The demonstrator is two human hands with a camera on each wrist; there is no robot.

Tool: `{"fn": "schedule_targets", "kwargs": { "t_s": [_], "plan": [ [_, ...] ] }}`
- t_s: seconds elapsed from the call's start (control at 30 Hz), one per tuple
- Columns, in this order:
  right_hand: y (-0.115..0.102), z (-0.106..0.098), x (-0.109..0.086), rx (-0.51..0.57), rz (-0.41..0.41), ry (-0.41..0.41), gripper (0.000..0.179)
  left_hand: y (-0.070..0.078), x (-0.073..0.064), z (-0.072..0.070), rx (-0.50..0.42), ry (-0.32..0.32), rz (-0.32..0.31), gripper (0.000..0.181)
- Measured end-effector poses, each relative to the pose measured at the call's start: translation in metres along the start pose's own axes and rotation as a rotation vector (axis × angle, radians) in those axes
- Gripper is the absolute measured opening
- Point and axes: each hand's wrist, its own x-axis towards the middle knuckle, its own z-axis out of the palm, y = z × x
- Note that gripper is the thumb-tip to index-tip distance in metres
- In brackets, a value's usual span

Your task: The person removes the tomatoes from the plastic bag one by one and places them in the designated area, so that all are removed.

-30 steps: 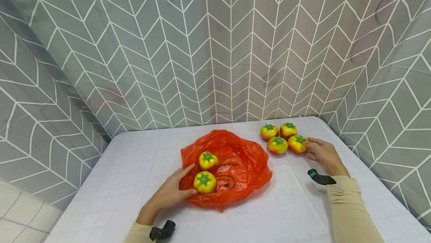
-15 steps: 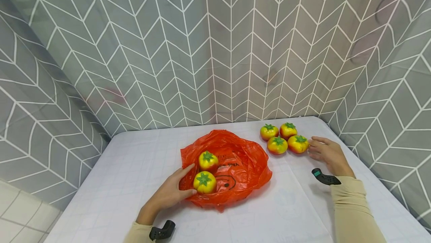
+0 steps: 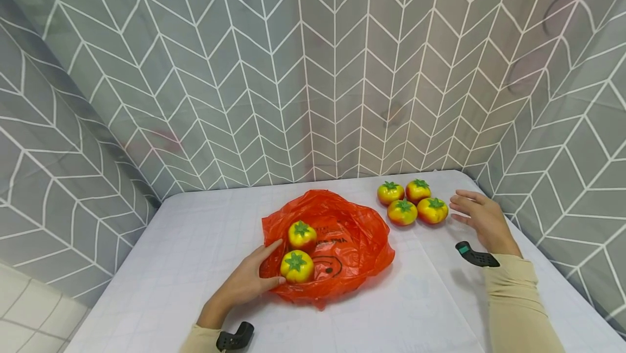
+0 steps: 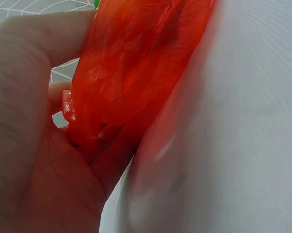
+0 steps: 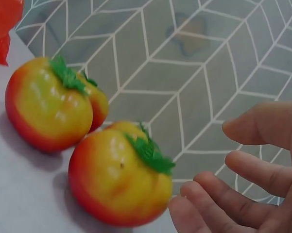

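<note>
A crumpled red plastic bag (image 3: 359, 244) lies on the table, its mouth spread, with black print inside. Two shiny yellow-red toy tomatoes (image 3: 297, 266) with green leafy tops sit in its left part. My left hand (image 3: 246, 277) holds the bag's left edge, thumb and fingers spread around it; in the left wrist view red film (image 4: 136, 63) hides part of the fingers. My right hand (image 3: 484, 220) hovers with loosely bent fingers, holding nothing. Just left of it, apart from its fingertips, is the nearest toy tomato (image 5: 121, 174) of a small group.
Several toy tomatoes (image 3: 402, 212) stand close together at the table's back right. White cloth (image 3: 195, 233) covers the table. Grey patterned curtains (image 3: 332, 70) hang behind it and along both sides.
My right hand has drawn back from the front right toy tomato, moving rightward and a little upward, leaving a gap. The left hand, the bag and the toy tomatoes stay where they were.
</note>
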Motion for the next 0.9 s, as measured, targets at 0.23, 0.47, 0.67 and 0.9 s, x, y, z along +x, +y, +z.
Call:
{"fn": "schedule_targets", "kwargs": {
  "t_s": [0.23,0.47,0.67,0.9],
  "plan": [
    [-0.012,0.007,-0.004,0.038,-0.025,-0.033,0.04,0.001,-0.002,0.0,-0.008,0.003,0.002,0.083],
    [-0.024,0.021,-0.01,0.056,-0.062,-0.101,0.043,0.001,-0.001,0.0,-0.006,0.003,0.011,0.083],
    [-0.032,0.034,-0.011,0.034,-0.037,-0.152,0.044,-0.001,0.0,0.001,0.001,0.003,0.011,0.084],
    [-0.038,0.044,-0.012,0.006,-0.022,-0.183,0.048,-0.001,-0.001,0.0,0.001,0.005,0.019,0.084]
  ]
}}
